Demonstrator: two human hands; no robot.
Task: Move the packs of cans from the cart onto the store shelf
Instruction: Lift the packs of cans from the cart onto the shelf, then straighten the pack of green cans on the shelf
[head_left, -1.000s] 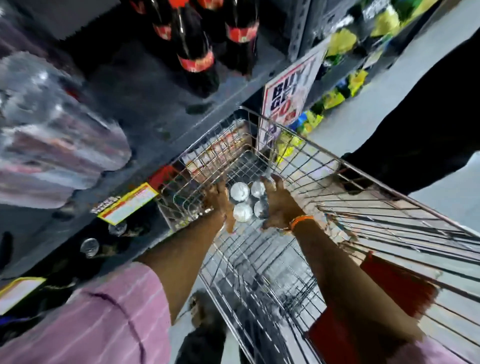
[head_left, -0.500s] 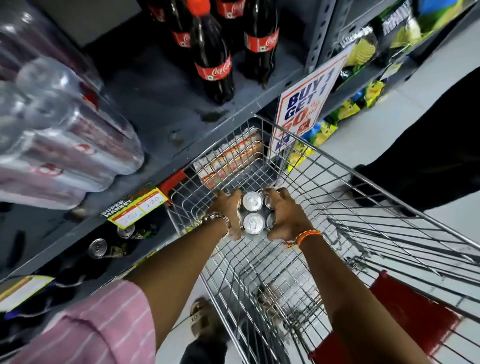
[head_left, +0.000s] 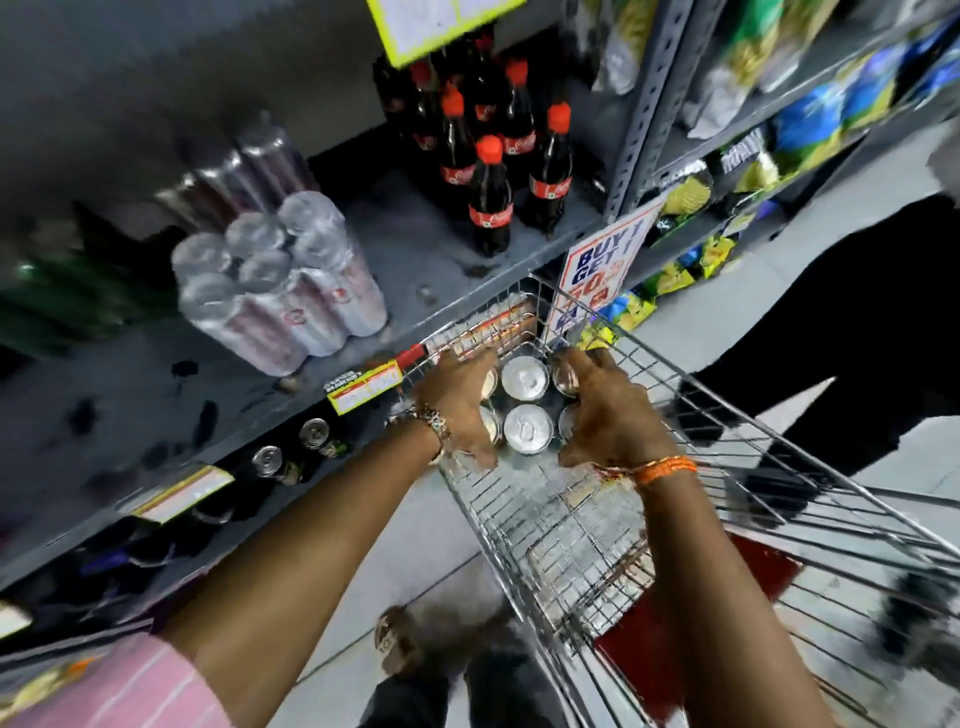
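Observation:
A shrink-wrapped pack of silver cans (head_left: 525, 402) is held upright at the rim of the wire cart (head_left: 571, 540), at the cart's far left corner. My left hand (head_left: 460, 400) grips its left side and my right hand (head_left: 605, 410) grips its right side. The grey store shelf (head_left: 405, 249) runs just left of and beyond the cart. Another wrapped pack of cans (head_left: 280, 283) stands on that shelf, to the left.
Dark cola bottles (head_left: 491, 192) with red caps stand at the shelf's back right. A "Buy 1 Get 1" sign (head_left: 597, 265) hangs by the cart's far corner. Loose cans (head_left: 291, 452) sit on the lower shelf. A person in black (head_left: 831, 332) stands right of the cart.
Both hands have risen with the pack from inside the cart up to its rim, nearer the shelf. The view has tilted up, showing more of the shelf.

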